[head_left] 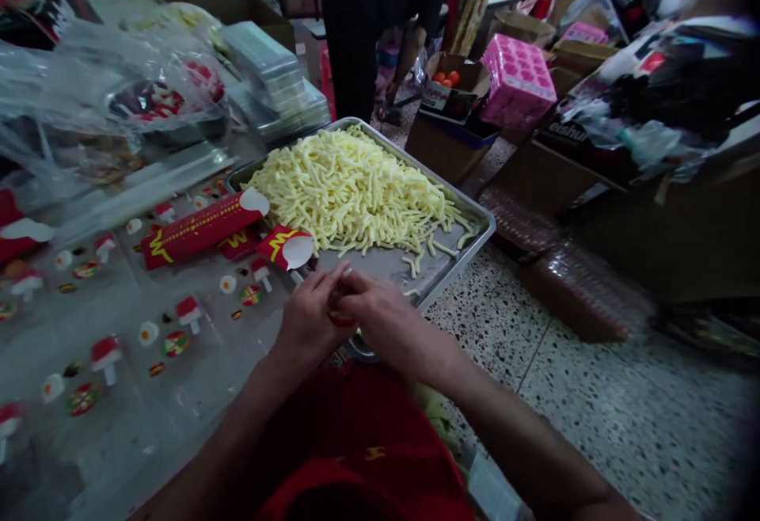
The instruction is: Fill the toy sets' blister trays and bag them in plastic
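My left hand and my right hand meet at the near edge of the metal tray. Their fingers are closed around what looks like a red fry carton, of which only a small red part shows. Pale yellow toy-like fries are heaped in the tray, with several loose pieces towards its right side. Just beyond my left hand lies a red fry carton with a yellow zigzag mark. A stack of nested red cartons rests left of the tray.
On the left, clear plastic packs hold small toy foods. Plastic bags and stacked clear boxes stand behind them. Another person bends over beyond the tray. Cardboard boxes and a pink pack sit on the right.
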Available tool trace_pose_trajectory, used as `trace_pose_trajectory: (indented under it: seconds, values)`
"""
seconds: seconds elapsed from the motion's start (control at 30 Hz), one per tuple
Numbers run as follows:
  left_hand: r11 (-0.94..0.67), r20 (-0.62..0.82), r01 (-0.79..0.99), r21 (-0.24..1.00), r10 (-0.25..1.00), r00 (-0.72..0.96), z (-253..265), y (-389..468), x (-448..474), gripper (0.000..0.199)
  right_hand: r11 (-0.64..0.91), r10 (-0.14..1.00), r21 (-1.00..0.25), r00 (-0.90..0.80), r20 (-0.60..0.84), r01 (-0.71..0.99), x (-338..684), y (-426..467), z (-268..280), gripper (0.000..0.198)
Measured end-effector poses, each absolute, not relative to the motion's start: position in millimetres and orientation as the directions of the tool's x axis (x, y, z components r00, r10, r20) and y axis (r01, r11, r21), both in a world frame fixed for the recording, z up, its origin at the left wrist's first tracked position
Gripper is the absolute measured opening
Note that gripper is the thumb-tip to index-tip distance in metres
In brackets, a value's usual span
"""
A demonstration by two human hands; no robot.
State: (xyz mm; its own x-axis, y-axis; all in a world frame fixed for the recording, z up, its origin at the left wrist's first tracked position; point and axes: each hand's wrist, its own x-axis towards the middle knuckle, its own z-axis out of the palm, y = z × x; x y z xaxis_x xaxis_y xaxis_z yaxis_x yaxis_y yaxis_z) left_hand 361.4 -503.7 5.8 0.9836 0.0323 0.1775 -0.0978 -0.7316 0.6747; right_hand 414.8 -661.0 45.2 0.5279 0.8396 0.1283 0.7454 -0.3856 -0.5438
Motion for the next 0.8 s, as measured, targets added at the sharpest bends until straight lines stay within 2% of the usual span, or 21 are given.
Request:
trace_pose_trajectory:
  seconds: [0.13,0.17,0.23,0.3,0.33,0.4,0.43,0.5,0.57,0.63,0.7,0.8]
  values:
    - [-0.773,0.339,-0.076,0.63,0.186,0.922,-4,-512,347,0.056,-0.572,0.626,-0.602,0.771,0.119,0.557,393,-642,43,0.017]
    - [-0.782,0.368,-0.064,0.62,0.218,0.904,-4,-512,346,0.049,-0.589,0.601,-0.618,0.793,0.095,0.521,390,-636,44,0.02]
    - [-0.791,0.39,-0.047,0.61,0.249,0.887,-5,-511,346,0.044,-0.549,0.643,-0.64,0.76,0.088,0.538,392,-631,49,0.024]
    - [-0.801,0.385,-0.04,0.598,0.243,0.89,-3,-507,350,0.054,-0.455,0.72,-0.638,0.678,0.147,0.621,404,-642,52,0.025]
    - [-0.808,0.383,-0.039,0.588,0.234,0.894,-1,-505,353,0.064,-0.433,0.722,-0.632,0.667,0.182,0.642,415,-654,52,0.024]
    - [-0.821,0.378,-0.041,0.569,0.217,0.9,2,-501,360,0.079,-0.525,0.632,-0.603,0.75,0.197,0.601,443,-688,50,0.024]
    - [-0.826,0.38,-0.041,0.562,0.213,0.9,3,-499,364,0.082,-0.63,0.541,-0.557,0.821,0.185,0.541,459,-707,48,0.024]
    - [-0.832,0.383,-0.05,0.553,0.201,0.901,5,-496,369,0.083,-0.855,0.374,-0.335,0.918,0.132,0.397,490,-742,41,0.021]
    - [-0.834,0.384,-0.063,0.548,0.184,0.905,6,-494,371,0.084,-0.942,0.32,-0.087,0.946,0.05,0.323,514,-763,33,0.024]
    - [-0.838,0.388,-0.075,0.541,0.17,0.906,7,-491,369,0.084,-0.942,0.322,0.091,0.946,-0.025,0.323,525,-768,26,0.03]
    - [-0.848,0.394,-0.077,0.524,0.162,0.905,8,-487,365,0.083,-0.931,0.313,0.179,0.948,-0.056,0.318,527,-762,23,0.035]
    - [-0.859,0.382,-0.056,0.508,0.166,0.909,11,-480,360,0.083,-0.946,0.229,0.219,0.97,-0.078,0.241,522,-748,25,0.032]
